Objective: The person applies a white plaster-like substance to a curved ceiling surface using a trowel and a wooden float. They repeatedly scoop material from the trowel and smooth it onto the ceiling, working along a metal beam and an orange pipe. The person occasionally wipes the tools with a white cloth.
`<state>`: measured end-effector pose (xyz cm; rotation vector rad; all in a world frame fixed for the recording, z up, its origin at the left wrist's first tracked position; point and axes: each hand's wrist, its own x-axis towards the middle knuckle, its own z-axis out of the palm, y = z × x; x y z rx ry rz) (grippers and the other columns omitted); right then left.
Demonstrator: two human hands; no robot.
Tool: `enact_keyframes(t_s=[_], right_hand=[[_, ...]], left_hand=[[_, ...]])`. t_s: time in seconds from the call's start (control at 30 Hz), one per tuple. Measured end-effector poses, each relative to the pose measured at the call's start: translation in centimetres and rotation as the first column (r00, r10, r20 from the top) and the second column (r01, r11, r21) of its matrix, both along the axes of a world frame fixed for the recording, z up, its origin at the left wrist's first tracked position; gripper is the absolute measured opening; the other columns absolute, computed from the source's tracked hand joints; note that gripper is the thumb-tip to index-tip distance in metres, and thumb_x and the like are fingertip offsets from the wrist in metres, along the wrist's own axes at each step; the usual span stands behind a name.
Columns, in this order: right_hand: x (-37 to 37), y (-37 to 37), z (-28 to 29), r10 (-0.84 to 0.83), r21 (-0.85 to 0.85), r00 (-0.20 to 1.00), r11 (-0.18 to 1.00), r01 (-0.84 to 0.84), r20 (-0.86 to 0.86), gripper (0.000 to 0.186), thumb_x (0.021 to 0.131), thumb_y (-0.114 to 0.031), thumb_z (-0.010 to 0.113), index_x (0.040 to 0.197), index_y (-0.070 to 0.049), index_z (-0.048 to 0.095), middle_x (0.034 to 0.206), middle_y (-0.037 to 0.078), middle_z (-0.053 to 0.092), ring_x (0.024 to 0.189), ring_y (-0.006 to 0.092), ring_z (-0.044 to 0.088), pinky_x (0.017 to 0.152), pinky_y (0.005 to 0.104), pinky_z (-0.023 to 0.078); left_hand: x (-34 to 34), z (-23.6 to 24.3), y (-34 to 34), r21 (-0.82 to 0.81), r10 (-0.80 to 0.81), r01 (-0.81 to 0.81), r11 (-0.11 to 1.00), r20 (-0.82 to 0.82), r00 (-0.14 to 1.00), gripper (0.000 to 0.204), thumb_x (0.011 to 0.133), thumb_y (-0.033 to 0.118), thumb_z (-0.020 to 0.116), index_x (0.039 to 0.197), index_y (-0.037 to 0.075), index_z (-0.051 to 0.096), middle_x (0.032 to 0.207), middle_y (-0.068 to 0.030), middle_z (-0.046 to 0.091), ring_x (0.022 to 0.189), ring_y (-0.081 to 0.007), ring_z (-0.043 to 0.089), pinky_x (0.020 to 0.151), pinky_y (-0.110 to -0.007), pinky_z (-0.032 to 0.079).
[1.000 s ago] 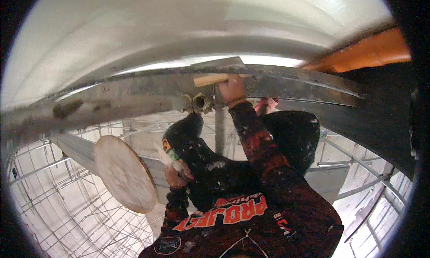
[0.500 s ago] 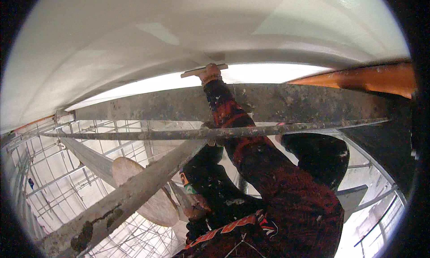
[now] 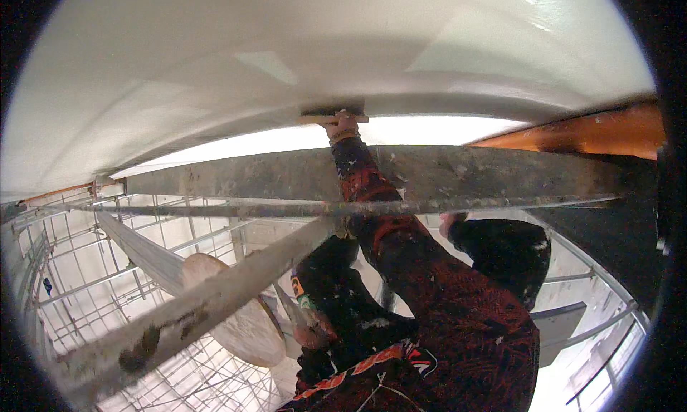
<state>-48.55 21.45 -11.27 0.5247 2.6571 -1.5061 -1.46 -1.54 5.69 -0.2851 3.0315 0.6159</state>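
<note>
Trowel [image 3: 320, 119] with a wood-coloured handle, raised to 12 o'clock from the middle of the view, at the lower edge of a pale, smooth, curved surface [image 3: 215, 54]. Its dark blade shows just above the handle; whether the whole blade lies flat on the surface, I cannot tell. The right hand [image 3: 343, 124] is closed around the handle, which sticks out past the fist toward 9 and 3 o'clock. Its arm, in a dark red and black sleeve [image 3: 401, 240], runs up from 5 o'clock, passing a broad dark plank [image 3: 465, 169] and a narrow grey bar [image 3: 465, 206].

The left hand [image 3: 315, 333] is low, near 6 o'clock, beside a tapered grey piece [image 3: 288, 308]; its fingers are too dim to read, so I cannot tell whether they grip it. Beyond that piece, at 7 o'clock, is a round pale board [image 3: 250, 340], partly behind a stained diagonal beam [image 3: 186, 326] that slants down toward 8 o'clock. Scaffolding [image 3: 79, 283] fills the space around 8 to 9 o'clock. An orange beam [image 3: 587, 129] sits between 2 and 3 o'clock, a dark-clothed knee [image 3: 501, 254] at 4, and farther out a flat grey panel [image 3: 562, 326].
</note>
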Motion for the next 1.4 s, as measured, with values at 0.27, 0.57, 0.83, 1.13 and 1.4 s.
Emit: enact_keyframes(t_s=[0.27, 0.57, 0.83, 1.13, 1.4], right_hand=[[4.1, 5.3, 16.6, -0.283, -0.261, 0.874, 0.947, 0.189, -0.395, 0.037, 0.074, -0.015, 0.073, 0.099, 0.006, 0.056, 0.088, 0.012, 0.061, 0.083, 0.0214, 0.061, 0.075, 0.0317, 0.049], [14.0, 9.9, 10.9, -0.528, -0.547, 0.809, 0.77, 0.329, -0.256, 0.046, 0.07, -0.034, 0.073, 0.098, -0.001, 0.056, 0.092, 0.013, 0.062, 0.086, 0.0274, 0.06, 0.082, 0.0394, 0.048], [8.0, 8.6, 3.1, -0.178, 0.083, 0.975, 0.978, 0.19, -0.133, 0.061, 0.058, -0.044, 0.08, 0.095, 0.0, 0.061, 0.095, 0.02, 0.063, 0.088, 0.0347, 0.061, 0.076, 0.0407, 0.051], [1.5, 7.6, -0.6, 0.033, 0.137, 0.984, 0.989, -0.057, 0.176, 0.06, 0.058, -0.044, 0.08, 0.094, 0.0, 0.062, 0.095, 0.019, 0.063, 0.088, 0.0334, 0.061, 0.077, 0.0403, 0.05], [1.3, 7.4, -1.5, 0.033, 0.147, 0.985, 0.987, -0.059, 0.171, 0.058, 0.058, -0.044, 0.08, 0.093, -0.001, 0.062, 0.095, 0.018, 0.063, 0.089, 0.0323, 0.061, 0.078, 0.0399, 0.05]], left_hand=[[1.2, -4.9, -3.3, -0.282, -0.135, 0.074, 0.956, -0.203, 0.97, 0.028, 0.071, 0.03, 0.065, 0.08, 0.003, 0.061, 0.066, -0.0114, 0.058, 0.06, -0.0268, 0.058, 0.053, -0.036, 0.045], [-3.1, 2.5, 4.2, 0.982, 0.086, -0.168, -0.088, 0.175, 0.981, 0.032, 0.085, 0.032, 0.045, 0.08, 0.002, 0.055, 0.059, -0.0127, 0.054, 0.052, -0.0253, 0.055, 0.044, -0.035, 0.045], [-3.3, 1.9, 3.9, 0.934, 0.115, -0.34, -0.107, 0.352, 0.929, 0.033, 0.088, 0.033, 0.041, 0.081, 0.002, 0.051, 0.056, -0.0138, 0.051, 0.046, -0.0253, 0.051, 0.041, -0.036, 0.044], [-1.2, -0.9, -0.9, 0.875, 0.134, -0.483, -0.043, 0.484, 0.865, 0.042, 0.086, 0.042, 0.037, 0.08, 0.002, 0.05, 0.058, -0.0146, 0.05, 0.045, -0.0269, 0.049, 0.041, -0.037, 0.042], [-1.5, -0.3, -0.4, 0.882, 0.023, -0.42, -0.214, 0.434, 0.9, 0.047, 0.086, 0.045, 0.036, 0.086, 0.001, 0.051, 0.064, -0.0177, 0.055, 0.048, -0.0263, 0.052, 0.044, -0.035, 0.045]])
